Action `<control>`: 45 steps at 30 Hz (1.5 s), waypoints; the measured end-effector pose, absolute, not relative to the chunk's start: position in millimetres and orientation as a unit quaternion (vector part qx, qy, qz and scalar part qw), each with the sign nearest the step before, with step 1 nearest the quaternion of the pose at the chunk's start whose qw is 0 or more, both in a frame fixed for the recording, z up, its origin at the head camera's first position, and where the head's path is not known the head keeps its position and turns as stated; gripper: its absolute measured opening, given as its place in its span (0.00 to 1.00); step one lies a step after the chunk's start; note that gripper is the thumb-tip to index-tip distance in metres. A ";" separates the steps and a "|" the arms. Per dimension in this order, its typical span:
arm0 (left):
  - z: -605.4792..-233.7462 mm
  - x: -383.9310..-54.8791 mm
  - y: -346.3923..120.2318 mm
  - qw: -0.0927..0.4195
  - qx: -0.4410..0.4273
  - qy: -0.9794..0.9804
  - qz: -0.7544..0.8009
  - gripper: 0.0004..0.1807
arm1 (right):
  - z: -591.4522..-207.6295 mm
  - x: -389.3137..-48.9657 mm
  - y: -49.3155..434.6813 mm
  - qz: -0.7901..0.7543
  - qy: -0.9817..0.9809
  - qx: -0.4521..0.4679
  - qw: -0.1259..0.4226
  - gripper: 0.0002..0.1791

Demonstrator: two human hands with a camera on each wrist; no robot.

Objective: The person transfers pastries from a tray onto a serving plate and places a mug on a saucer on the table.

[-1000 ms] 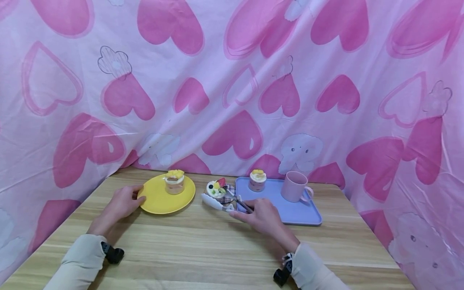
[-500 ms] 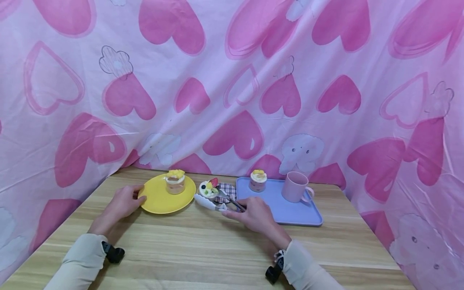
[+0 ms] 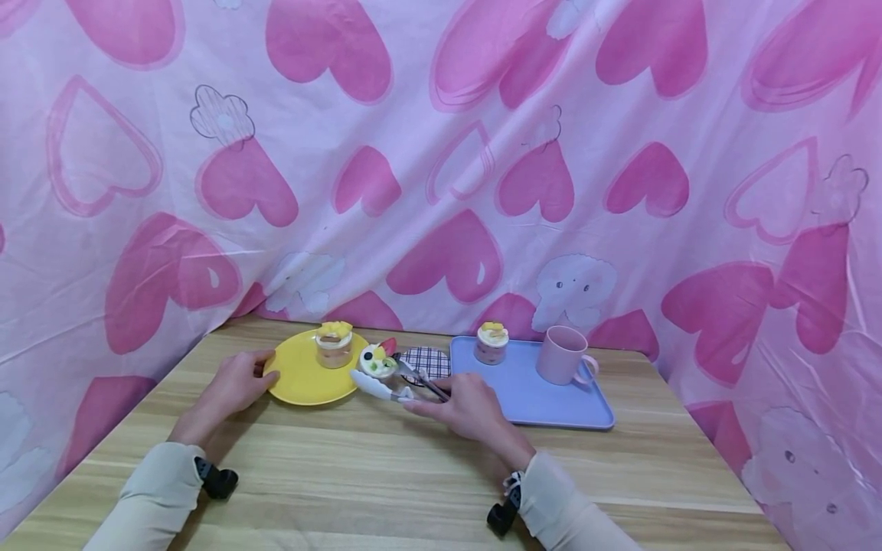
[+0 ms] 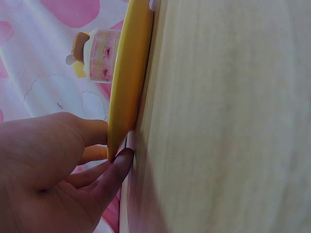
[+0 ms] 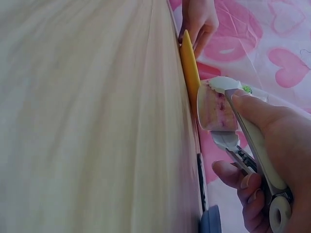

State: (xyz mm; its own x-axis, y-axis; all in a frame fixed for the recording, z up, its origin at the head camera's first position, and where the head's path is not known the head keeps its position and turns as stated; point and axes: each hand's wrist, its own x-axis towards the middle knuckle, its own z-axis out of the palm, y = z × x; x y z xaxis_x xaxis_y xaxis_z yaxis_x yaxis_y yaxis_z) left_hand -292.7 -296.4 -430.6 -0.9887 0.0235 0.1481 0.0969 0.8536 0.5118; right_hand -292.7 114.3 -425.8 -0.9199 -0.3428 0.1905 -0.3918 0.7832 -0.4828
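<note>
At the left, my left hand [image 3: 234, 384] pinches the near-left rim of a yellow plate [image 3: 298, 376], thumb and fingers on opposite faces in the left wrist view. A cake cup topped with yellow fruit [image 3: 334, 348] stands on that plate. My right hand [image 3: 472, 407] grips a pair of tongs [image 3: 374, 385] with pale tips. Between those tips is a fruit-topped cake cup [image 5: 217, 109], carrying cream, berries and a red slice. In the head view this cup overlaps the plate's right edge; the right wrist view shows it tilted, close by the rim.
Right of the plate lies a round checked coaster [image 3: 427, 361]. Beyond my right hand is a blue tray [image 3: 551, 409], bearing another cake cup [image 3: 491, 346] and a pink mug [image 3: 561, 358]. A pink heart-patterned curtain [image 3: 441, 252] hangs behind the wooden table [image 3: 331, 474].
My right hand has moved left with the tongs and the fruit-topped cake cup, from over the coaster to the plate's right edge. My left hand stays on the rim.
</note>
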 end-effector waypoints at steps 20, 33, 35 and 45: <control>-431.1 -294.1 -297.9 0.060 -0.021 -0.962 -0.264 0.32 | -423.9 -291.5 90.9 0.292 -0.935 0.197 0.031 0.33; -430.6 -294.0 -297.3 0.063 -0.029 -0.962 -0.264 0.32 | -428.2 -289.2 70.3 0.274 -0.936 0.215 0.051 0.30; -430.7 -294.5 -297.0 0.063 -0.028 -0.962 -0.263 0.32 | -428.2 -288.3 66.3 0.277 -0.937 0.210 0.040 0.31; -430.3 -293.5 -296.7 0.058 -0.021 -0.961 -0.268 0.33 | -428.8 -287.4 54.6 0.277 -0.938 0.205 0.037 0.35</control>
